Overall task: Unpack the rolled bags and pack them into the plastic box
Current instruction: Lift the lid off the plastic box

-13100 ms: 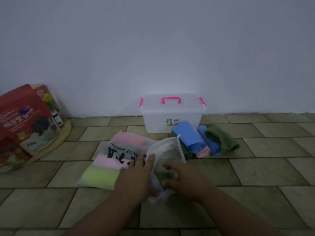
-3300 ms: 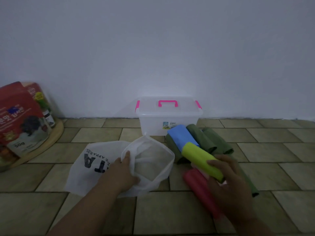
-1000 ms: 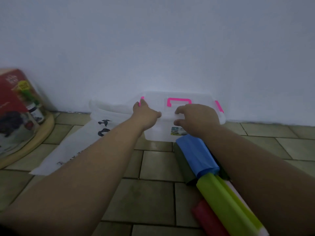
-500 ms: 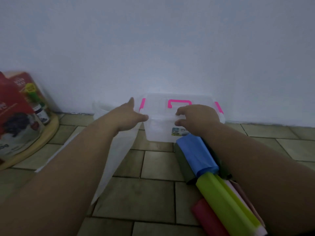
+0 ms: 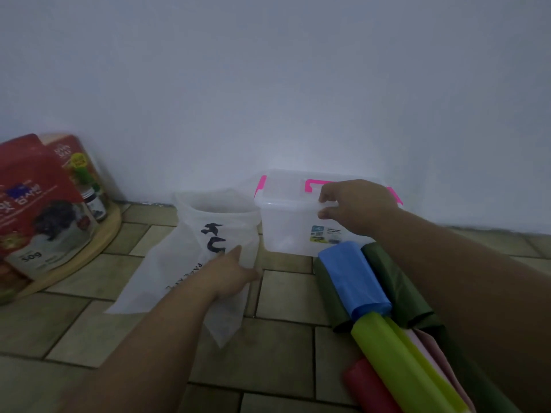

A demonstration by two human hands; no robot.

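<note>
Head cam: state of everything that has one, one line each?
plastic box: upright on the floor, looks empty.
lid: on the box, front edge gripped by the right hand.
left hand: fingers straight, resting on the white bag.
white bag: slack on the floor, mouth open, looks empty.
blue roll: rolled, outside the box, lying on the dark green rolls.
yellow-green roll: rolled, on the floor.
red roll: rolled, on the floor.
</note>
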